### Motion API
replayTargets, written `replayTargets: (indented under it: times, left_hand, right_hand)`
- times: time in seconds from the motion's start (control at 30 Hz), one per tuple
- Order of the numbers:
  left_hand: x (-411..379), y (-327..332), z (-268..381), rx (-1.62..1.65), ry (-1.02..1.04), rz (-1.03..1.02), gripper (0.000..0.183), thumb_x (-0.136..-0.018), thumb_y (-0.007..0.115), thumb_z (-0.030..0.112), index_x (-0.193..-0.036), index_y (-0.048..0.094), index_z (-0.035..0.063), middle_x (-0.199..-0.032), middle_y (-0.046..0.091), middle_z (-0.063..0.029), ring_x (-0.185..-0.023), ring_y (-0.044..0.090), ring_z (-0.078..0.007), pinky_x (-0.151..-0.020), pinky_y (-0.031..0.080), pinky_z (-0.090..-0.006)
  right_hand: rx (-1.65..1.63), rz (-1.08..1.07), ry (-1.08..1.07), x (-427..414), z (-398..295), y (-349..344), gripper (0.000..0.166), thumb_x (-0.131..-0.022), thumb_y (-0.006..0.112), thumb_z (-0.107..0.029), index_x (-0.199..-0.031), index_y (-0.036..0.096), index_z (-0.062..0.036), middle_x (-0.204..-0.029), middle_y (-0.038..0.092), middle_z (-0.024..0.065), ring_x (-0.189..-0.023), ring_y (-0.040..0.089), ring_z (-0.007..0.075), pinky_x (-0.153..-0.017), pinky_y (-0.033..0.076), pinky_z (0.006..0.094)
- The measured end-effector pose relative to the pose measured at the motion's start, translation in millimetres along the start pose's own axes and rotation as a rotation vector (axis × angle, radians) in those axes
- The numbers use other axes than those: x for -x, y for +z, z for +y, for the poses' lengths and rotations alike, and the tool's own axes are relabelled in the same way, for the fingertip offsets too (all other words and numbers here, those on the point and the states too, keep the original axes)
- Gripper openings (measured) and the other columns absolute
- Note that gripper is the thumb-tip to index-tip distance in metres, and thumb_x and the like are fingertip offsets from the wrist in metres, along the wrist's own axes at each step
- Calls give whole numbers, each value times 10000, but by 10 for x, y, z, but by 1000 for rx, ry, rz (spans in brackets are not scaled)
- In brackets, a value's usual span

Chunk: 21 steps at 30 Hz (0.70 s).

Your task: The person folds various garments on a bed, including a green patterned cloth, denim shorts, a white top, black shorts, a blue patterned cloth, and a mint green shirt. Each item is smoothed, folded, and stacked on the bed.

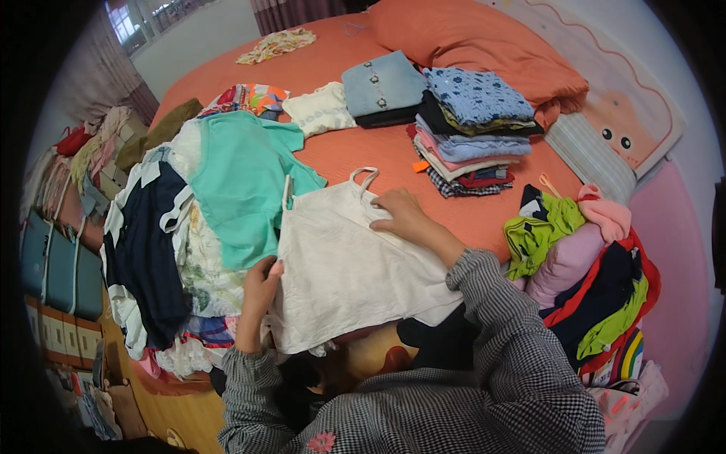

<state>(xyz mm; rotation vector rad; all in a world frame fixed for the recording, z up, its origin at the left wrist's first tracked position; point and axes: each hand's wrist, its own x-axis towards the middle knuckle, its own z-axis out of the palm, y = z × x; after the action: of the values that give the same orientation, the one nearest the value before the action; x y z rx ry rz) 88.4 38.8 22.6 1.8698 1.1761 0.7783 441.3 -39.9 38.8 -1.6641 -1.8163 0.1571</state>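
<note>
A white camisole [351, 261] with thin shoulder straps lies spread at the front edge of the bed, its hem hanging toward me. At its left side edge, my left hand [261, 289] grips the cloth, thumb on top. My right hand [405, 218] rests on the upper right part below the strap, thumb and fingers apart. Just left of the camisole is a mint-green short-sleeved top [244, 176], lying over other clothes. A navy garment with white trim [147, 249] drapes farther left.
Folded clothes form a stack [476, 136] on the orange bedspread [351, 153], beside folded denim [383, 85] and a folded cream garment [320, 108]. Lime-green clothing [541, 224] tops a heap at right. An orange quilt [482, 45] lies at the back. Blue storage boxes [57, 267] stand at left.
</note>
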Motion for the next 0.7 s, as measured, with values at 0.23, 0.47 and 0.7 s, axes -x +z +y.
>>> replayTargets:
  times: [0.23, 0.47, 0.7]
  left_hand:
    - [-95, -142, 73, 53, -240, -84, 196, -835, 690, 148, -837, 647, -42, -681, 593, 12, -616, 472, -59, -555, 388, -231]
    - [-325, 49, 138, 213, -34, 45, 174, -891, 566, 75, -1007, 629, -39, -860, 636, -51, -729, 541, -111, -690, 445, -238]
    - [-553, 266, 473, -354, 258, -404, 283, -877, 576, 103, -1133, 587, -16, -1058, 623, -172, -930, 599, -268, -831, 453, -312]
  right_hand:
    - [-301, -90, 477, -163, 454, -230, 316, -731, 735, -196, -938, 684, 37, -856, 685, 119, -761, 633, 192, -692, 486, 312]
    - [-335, -33, 497, -18, 618, -142, 259, -762, 696, -130, -947, 675, 51, -831, 673, 89, -756, 618, 138, -669, 482, 277]
    - [-826, -107, 526, -29, 310, -465, 328, -858, 613, -153, -1102, 592, 65, -960, 647, 66, -835, 607, 122, -728, 480, 247]
